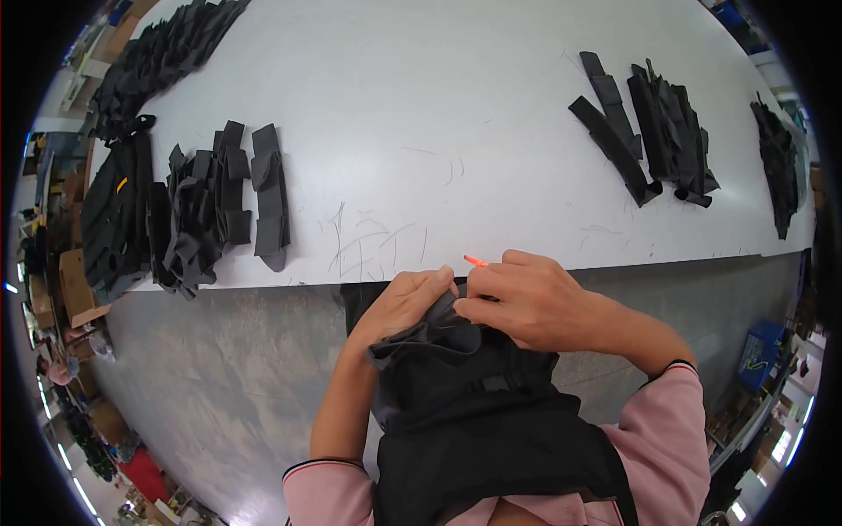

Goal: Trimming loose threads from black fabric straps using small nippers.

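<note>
A cardboard box (81,287) at left and a blue box (759,352) at right, contents indistinct, flank a white table (395,114). Scribbled surface stretches between piles of dark strips (197,210). At the near edge, the left hand (402,302) pinches crumpled dark-grey fabric (438,340); the right hand (531,300) curls around a slim orange tool (474,260).

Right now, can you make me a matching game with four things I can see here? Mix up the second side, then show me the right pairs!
Things:
1. Slim orange thing
2. Tabletop
3. Sleeves
4. Blue box

Matches:
A. Pink, with striped edges
B. Away from the table, far right
C. Sticking out of the right hand
D. White, with dark scribbly marks

Right pairs: 1-C, 2-D, 3-A, 4-B
</note>
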The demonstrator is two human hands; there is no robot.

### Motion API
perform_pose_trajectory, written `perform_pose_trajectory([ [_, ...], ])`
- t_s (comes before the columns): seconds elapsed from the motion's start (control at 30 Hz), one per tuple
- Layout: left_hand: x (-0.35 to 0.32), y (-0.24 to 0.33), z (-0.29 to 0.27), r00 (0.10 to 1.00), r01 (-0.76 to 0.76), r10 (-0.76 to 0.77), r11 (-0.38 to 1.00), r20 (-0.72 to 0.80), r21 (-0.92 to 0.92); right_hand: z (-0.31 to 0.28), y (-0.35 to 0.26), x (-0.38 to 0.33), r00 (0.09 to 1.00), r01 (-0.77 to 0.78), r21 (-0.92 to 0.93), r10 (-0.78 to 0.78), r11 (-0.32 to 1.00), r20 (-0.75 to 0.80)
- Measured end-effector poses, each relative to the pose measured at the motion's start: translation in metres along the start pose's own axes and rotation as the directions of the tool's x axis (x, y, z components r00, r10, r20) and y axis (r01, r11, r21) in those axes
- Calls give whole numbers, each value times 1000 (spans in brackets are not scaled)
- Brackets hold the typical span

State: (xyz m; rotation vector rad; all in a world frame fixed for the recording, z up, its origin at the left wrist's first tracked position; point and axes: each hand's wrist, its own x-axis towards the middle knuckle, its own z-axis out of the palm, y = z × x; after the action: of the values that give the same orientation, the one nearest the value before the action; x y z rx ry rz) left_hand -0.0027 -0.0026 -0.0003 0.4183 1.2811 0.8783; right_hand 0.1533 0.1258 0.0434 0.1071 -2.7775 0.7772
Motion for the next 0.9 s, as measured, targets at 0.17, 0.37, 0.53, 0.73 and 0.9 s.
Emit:
perform_pose_trajectory([
  [0.17,1,-4,0,1000,-10,10,1000,11,-29,-2,-1,4,999,18,-7,-18,1000,34],
  [0.37,1,-5,-1,1000,-11,12,999,8,-50,1,0,2,1000,-8,31,7,999,27],
  [0.53,2,-2,1,1000,7,-7,998,14,-68,3,-2,-1,999,-30,15,30,999,14],
  [0.73,3,-6,-1,1000,2,-2,1000,5,-14,11,-2,-8,997,-71,56,72,996,-6],
  [0.9,2,-6,-2,998,-39,44,994,-49,98,12,-13,-18,857,-426,497,514,756,-48],
])
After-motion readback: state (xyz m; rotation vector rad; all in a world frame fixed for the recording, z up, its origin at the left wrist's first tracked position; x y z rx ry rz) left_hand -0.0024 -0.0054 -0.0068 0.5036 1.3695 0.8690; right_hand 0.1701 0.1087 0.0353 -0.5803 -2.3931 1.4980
